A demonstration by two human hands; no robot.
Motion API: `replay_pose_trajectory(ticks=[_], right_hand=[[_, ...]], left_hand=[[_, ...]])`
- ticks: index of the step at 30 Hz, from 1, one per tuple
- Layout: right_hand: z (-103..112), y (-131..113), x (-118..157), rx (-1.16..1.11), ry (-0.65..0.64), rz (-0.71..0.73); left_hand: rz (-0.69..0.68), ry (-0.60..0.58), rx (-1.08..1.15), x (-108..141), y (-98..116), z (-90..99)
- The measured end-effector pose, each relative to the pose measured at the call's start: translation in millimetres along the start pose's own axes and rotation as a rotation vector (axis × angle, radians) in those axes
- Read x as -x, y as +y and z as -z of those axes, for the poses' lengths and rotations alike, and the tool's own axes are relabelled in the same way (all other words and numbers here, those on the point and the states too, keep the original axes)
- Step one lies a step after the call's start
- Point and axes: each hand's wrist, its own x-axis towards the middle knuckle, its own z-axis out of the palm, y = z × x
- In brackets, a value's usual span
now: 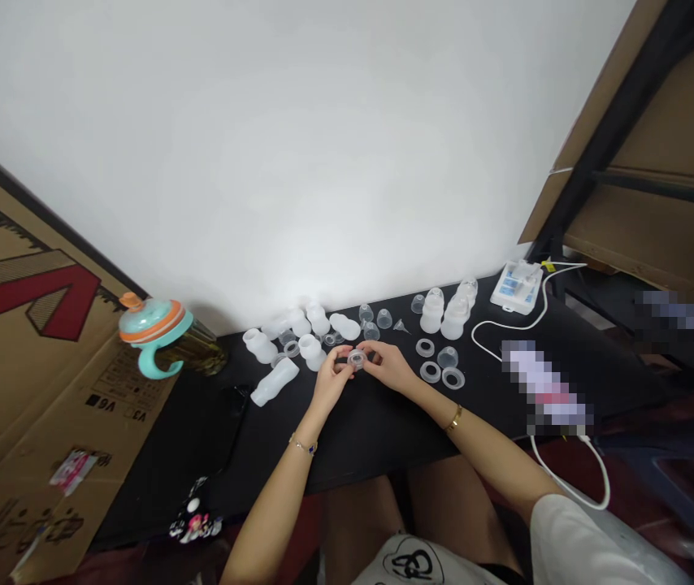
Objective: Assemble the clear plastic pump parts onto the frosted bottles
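My left hand [333, 379] and my right hand [391, 367] meet over the middle of the black table, pinching a small clear collar ring [357, 358] between their fingertips. Whether a nipple sits inside the ring is too small to tell. Close to my left hand stands a white bottle body [310, 352], and another bottle body [275, 382] lies on its side. Beyond my fingers are several clear dome caps [371, 331] and a small funnel-shaped clear piece [401, 327]. Right of my right hand lie loose rings [431, 372] and a clear dome [448, 357].
Capped white bottles [456, 315] stand at the back right, near a white power strip [516, 286] with a cable. A blurred-out phone-like object [547, 386] lies at the right. A large jug [158, 333] and a cardboard box [72, 390] flank the left.
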Motion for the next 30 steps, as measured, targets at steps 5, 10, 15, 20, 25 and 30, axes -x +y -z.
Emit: replay_pose_trajectory(ticks=[5, 10, 15, 20, 25, 30], right_hand=[[0.5, -1.0, -0.2, 0.013, 0.019, -0.008], [0.6, -0.6, 0.1, 0.008, 0.002, -0.018], [0.0, 0.3, 0.3, 0.009, 0.006, -0.026], [0.8, -0.5, 0.1, 0.001, 0.007, -0.025], [1.8, -2.6, 0.6, 0.012, 0.005, -0.019], [2.2, -4.0, 0.8, 0.026, -0.001, -0.006]], left_hand=[[0.044, -0.005, -0.019, 0.4, 0.3, -0.6], [0.043, -0.034, -0.011, 1.1, 0.6, -0.6], [0.028, -0.039, -0.024, 1.5, 0.8, 0.0], [0.019, -0.042, -0.041, 1.6, 2.0, -0.1], [0.010, -0.036, -0.042, 2.7, 4.3, -1.3], [-0.005, -0.030, -0.045, 4.0, 5.2, -1.7]])
